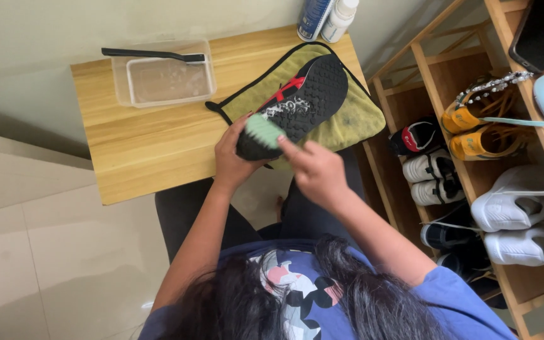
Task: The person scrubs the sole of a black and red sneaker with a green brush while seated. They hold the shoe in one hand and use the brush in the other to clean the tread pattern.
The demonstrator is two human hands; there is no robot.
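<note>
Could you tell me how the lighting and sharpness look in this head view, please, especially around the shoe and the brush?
Head view: soft, even daylight, no hard glare; the black shoe and yellow cloth are sharp; the green brush in the right hand is slightly motion-blurred; the left hand is clear; a dim shadow falls under the wooden table; straight edges bow slightly towards the frame borders.

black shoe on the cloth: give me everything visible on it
The black shoe lies sole-up and slanted on a yellow-green cloth on the wooden table. Its sole looks like rubber, with a studded tread, a red stripe and white markings near the middle. The left hand grips the near end; the right hand presses a green brush onto it. The upper is hidden.
</note>
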